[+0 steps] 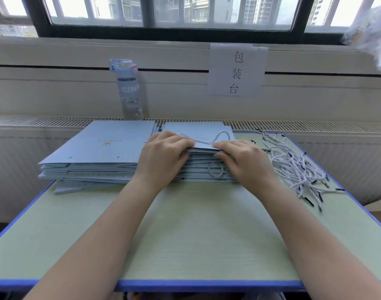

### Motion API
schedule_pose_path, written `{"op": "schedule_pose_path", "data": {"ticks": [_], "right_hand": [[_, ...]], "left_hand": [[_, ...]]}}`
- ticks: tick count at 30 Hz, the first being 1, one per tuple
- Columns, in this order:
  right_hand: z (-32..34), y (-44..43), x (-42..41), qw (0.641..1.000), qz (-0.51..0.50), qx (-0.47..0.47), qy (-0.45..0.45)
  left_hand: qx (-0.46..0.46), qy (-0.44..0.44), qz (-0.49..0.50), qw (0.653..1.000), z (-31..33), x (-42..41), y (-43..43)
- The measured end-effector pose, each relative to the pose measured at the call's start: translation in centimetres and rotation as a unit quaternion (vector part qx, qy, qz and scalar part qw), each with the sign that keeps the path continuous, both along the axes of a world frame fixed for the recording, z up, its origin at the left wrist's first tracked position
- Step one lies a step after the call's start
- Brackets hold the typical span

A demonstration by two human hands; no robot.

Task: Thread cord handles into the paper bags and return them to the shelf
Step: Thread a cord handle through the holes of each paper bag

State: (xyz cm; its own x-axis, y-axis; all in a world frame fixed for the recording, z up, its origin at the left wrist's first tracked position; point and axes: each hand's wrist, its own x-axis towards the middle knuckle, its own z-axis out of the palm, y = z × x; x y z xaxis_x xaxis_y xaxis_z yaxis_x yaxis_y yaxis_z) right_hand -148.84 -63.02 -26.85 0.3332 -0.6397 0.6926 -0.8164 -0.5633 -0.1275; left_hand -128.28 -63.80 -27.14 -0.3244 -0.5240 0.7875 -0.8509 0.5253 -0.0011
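Two stacks of flat, pale blue paper bags lie side by side on the far half of the green tabletop [207, 234]. The left stack [98, 146] is broader and a little fanned at the bottom. The right stack [198, 173] touches it along one edge. The bags in each are packed too close to count.

Both of the person's hands are on the right stack. The left hand [163, 156] has its fingers curled over the near edge of the top bag [196, 129] and grips it there. The right hand [243, 159] pinches the same edge just beside it, fingers on top and thumb tucked below among the layers.

One twisted white cord handle [215, 137] lies on the top bag, running from the left hand's fingertips and rising into a loop beyond the right hand's fingertips. A second cord loop [215, 169] hangs out of the stack's near side, between the two hands.

To the right, apart from the bags, a heap of loose cords [293, 167] with dark tips sprawls toward the tabletop's edge, too tangled to count.

Behind the stacks one clear water bottle [129, 89] with a blue lid stands upright on the ledge. One white paper sign [236, 70] bearing three characters is fixed to the wall.
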Motion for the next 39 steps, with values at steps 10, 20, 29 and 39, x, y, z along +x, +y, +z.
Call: {"op": "schedule_pose_path", "data": {"ticks": [10,20,29,39], "right_hand": [[0.4,0.1,-0.7,0.952,-0.2,0.229,0.019],[0.1,-0.8,-1.6,0.975,-0.144,0.15,-0.081],[-0.6,-0.3,-0.1,0.97,-0.141,0.159,0.121],[0.2,-0.5,-1.3,0.979,-0.157,0.128,-0.006]], "left_hand": [[0.202,0.033,0.143,0.968,0.2,0.1,0.1],[0.225,0.028,0.089,0.97,0.2,0.8,-0.1],[0.068,-0.048,-0.047,0.995,0.1,-0.7,0.7],[0.03,0.14,-0.052,0.988,0.0,0.0,0.2]]}}
